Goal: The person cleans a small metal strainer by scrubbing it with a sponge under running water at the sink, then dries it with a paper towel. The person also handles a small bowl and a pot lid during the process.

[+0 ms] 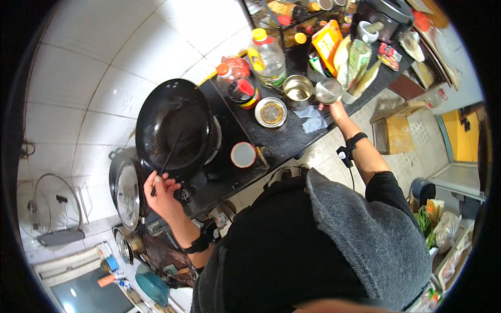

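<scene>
My left hand pinches a thin dark chopstick-like utensil, whose far end reaches into the black wok. The wok rests tilted on the stove, with a dark, shiny inside. At the counter's front edge, my right hand grips a small round steel lid or cup; which one I cannot tell. Just left of it stands an open steel pot. Beside that pot are a steel container with a brownish strainer-like top and a crumpled blue-grey cloth.
A red-rimmed round container sits at the stove's right side. Behind the counter's front items stand a dark sauce bottle, a yellow-capped oil bottle and a bin of food packets. A pan with a glass lid leans left of the wok.
</scene>
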Motion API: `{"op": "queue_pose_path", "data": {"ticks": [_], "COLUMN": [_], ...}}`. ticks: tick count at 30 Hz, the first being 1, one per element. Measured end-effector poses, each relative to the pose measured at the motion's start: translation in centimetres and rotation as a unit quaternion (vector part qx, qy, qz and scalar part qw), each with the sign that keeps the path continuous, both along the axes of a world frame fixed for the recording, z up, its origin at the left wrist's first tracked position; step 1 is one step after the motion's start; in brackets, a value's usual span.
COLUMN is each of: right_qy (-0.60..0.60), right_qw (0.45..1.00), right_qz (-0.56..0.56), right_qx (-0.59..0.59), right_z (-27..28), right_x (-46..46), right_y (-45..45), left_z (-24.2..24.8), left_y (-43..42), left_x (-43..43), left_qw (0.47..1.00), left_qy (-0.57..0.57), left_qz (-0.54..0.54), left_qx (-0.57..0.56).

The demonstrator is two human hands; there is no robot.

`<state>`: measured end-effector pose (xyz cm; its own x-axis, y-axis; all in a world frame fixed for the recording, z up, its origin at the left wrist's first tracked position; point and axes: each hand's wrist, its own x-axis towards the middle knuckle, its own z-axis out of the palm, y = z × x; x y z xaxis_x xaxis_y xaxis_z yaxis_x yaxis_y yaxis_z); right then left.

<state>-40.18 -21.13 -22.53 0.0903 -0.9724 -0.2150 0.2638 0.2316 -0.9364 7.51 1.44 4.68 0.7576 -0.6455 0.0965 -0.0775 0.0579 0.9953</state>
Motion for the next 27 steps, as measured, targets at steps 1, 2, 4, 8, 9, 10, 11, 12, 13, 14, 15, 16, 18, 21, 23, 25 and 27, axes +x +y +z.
{"op": "queue_pose_path", "data": {"ticks": [1, 2, 4, 8, 9, 10, 11, 12, 13, 14, 15, 16, 18, 21, 23, 25, 27], "right_qy": [-0.004, 0.02, -0.009, 0.117, 0.12, 0.124, 0.141, 0.13, 0.117, 0.113, 0.113, 0.1, 0.076, 0.048, 0.065, 0.127, 0.151], "right_qw": [1.0, 0.999, 0.999, 0.99, 0.99, 0.989, 0.985, 0.986, 0.989, 0.99, 0.989, 0.993, 0.996, 0.999, 0.997, 0.987, 0.974], "right_qz": [-0.009, -0.024, -0.03, -0.076, -0.08, -0.084, -0.096, -0.105, -0.094, -0.088, -0.087, -0.064, -0.035, 0.009, 0.044, 0.08, 0.111], "right_qx": [0.028, 0.035, -0.002, -0.008, -0.012, -0.011, 0.014, 0.018, 0.009, 0.016, 0.03, 0.023, 0.023, 0.02, -0.02, -0.051, -0.13], "right_z": [0.0, 0.5, 0.8, 1.7, 2.0, 2.2, 2.5, 2.8, 3.1, 3.4, 3.7, 4.0, 4.4, 4.9, 5.1, 5.6, 6.5], "right_x": [0.0, -0.4, -0.4, -0.3, -0.4, -0.5, -0.6, -0.8, -0.9, -0.9, -1.0, -1.0, -0.6, 0.5, 1.8, 3.2, 4.6], "right_y": [0.1, 0.7, 1.9, 4.5, 5.2, 5.8, 6.3, 6.8, 7.1, 7.5, 7.8, 8.1, 8.7, 9.4, 9.7, 9.7, 9.7], "left_z": [0.0, 0.3, 0.3, -0.2, -0.5, -0.8, -1.0, -1.2, -1.3, -1.2, -1.0, -0.6, 0.8, 3.7, 5.6, 6.3, 5.1], "left_y": [0.3, 1.3, 2.0, 2.9, 3.0, 3.2, 3.2, 3.2, 3.3, 3.3, 3.3, 3.3, 3.0, 2.1, 1.2, -0.2, -3.9], "left_x": [0.3, 0.3, 0.7, 1.4, 1.5, 1.6, 1.6, 1.7, 1.7, 1.6, 1.4, 1.1, 0.3, -2.1, -4.7, -8.0, -11.0], "left_qw": [1.0, 1.0, 1.0, 0.988, 0.984, 0.98, 0.974, 0.973, 0.972, 0.97, 0.969, 0.948, 0.892, 0.913, 0.943, 0.932, 0.849], "left_qy": [0.001, 0.002, -0.016, -0.113, -0.133, -0.156, -0.177, -0.184, -0.183, -0.181, -0.172, -0.251, -0.381, -0.341, -0.292, -0.239, -0.28], "left_qz": [-0.006, -0.008, -0.01, -0.009, -0.014, -0.024, -0.033, -0.043, -0.046, -0.048, -0.044, -0.047, -0.035, 0.0, -0.119, -0.269, -0.445], "left_qx": [-0.004, -0.009, -0.017, 0.105, 0.117, 0.124, 0.135, 0.131, 0.142, 0.153, 0.172, 0.191, 0.241, 0.225, 0.107, 0.04, 0.047]}}
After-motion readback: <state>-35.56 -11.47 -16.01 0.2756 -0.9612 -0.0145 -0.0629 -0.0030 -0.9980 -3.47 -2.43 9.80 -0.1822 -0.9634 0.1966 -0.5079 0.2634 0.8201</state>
